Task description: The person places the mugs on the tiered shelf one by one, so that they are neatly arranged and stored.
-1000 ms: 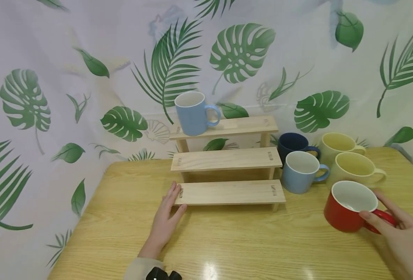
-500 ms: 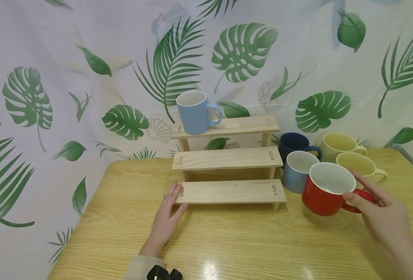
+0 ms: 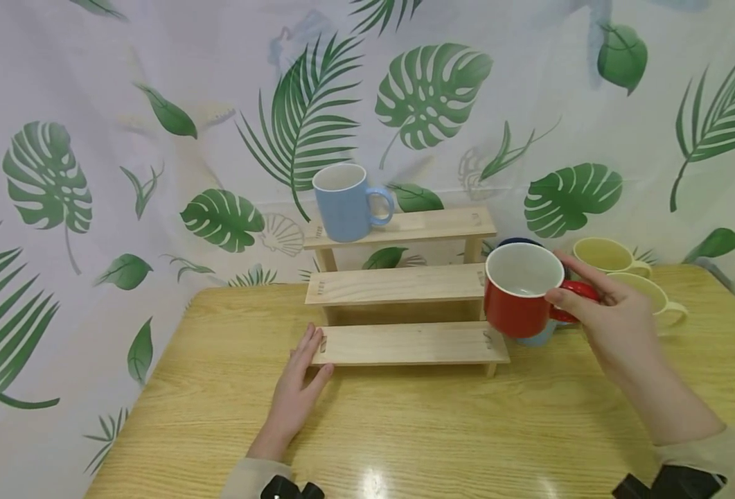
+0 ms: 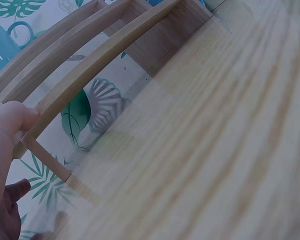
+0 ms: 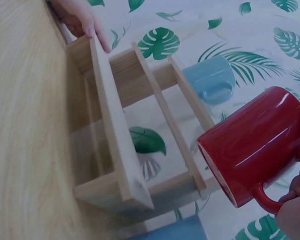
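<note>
My right hand (image 3: 623, 333) grips a red mug (image 3: 517, 305) by its handle, thumb at the rim side. The mug, white inside, is held up beside the right end of a three-step wooden shelf stand (image 3: 404, 284). In the right wrist view the red mug (image 5: 255, 145) hangs tilted across the picture, near the stand (image 5: 110, 120). My left hand (image 3: 295, 388) rests on the left end of the lowest step, fingers stretched along it and thumb by its front edge. A light blue mug (image 3: 342, 204) stands upright at the left of the top step.
Behind the red mug, a second light blue mug (image 3: 538, 337) and a dark blue mug (image 3: 519, 242) are mostly hidden. Two yellow mugs (image 3: 604, 255) stand at the right on the wooden table (image 3: 404, 430). A leaf-print cloth (image 3: 217, 83) hangs behind.
My right hand has carried the red mug left and upward from the table's right side to the stand's right end, covering the mugs behind. The left hand has stayed in place.
</note>
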A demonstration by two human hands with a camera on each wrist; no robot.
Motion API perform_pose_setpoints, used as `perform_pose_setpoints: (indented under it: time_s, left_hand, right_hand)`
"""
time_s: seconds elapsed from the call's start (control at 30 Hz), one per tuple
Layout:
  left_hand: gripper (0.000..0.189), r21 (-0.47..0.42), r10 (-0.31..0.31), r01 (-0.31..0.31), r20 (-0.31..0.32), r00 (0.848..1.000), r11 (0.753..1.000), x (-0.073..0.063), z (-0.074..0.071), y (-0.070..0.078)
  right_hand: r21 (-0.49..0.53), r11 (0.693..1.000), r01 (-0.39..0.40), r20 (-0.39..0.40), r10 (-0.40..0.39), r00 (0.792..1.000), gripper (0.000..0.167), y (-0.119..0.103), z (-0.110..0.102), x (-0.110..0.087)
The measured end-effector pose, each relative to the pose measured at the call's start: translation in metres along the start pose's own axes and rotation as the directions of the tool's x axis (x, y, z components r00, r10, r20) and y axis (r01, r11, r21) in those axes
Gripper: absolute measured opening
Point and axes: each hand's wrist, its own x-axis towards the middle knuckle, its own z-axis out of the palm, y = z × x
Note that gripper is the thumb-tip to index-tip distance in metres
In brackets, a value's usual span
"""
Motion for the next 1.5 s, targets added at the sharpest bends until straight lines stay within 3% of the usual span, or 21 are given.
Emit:
perform_pose_setpoints:
  time_s: [0.27,0.43,0.6,0.83,1.23,1.5]
  left_hand:
    - [0.061,0.0,-0.011,0.011,-0.007,1.0,1.0,-0.002,-0.001,-0.002]
    - [0.061,-0.003,-0.005,0.005,-0.009,1.0,1.0,-0.002,-0.001,-0.004]
    - [0.061,-0.011,0.0,0.0,-0.004,1.0,1.0,-0.002,-0.001,-0.004]
    - [0.062,-0.015,0.003,-0.003,-0.009,1.0,1.0,-0.001,-0.002,-0.005]
    - [0.061,-0.015,-0.006,0.006,-0.004,1.0,1.0,-0.001,-0.002,-0.003]
    - [0.061,-0.021,-0.003,0.003,-0.002,1.0,1.0,0.0,-0.001,-0.002]
  right_hand:
    - [-0.09,0.996,-0.008,-0.014,0.007,1.0,0.049,-0.008,0.036,0.033]
    - [-0.037,0.999,-0.006,0.008,0.006,1.0,0.049,-0.009,0.052,0.053]
    - [-0.077,0.997,-0.013,-0.013,0.012,1.0,0.053,-0.008,0.067,0.072]
    - [-0.033,0.999,0.011,-0.003,-0.011,1.0,0.058,-0.003,0.087,0.1]
    - [-0.039,0.999,-0.036,-0.058,0.033,0.998,0.053,0.005,0.106,0.14]
    - [-0.057,0.998,-0.033,-0.078,0.028,0.997,0.051,0.012,0.107,0.151]
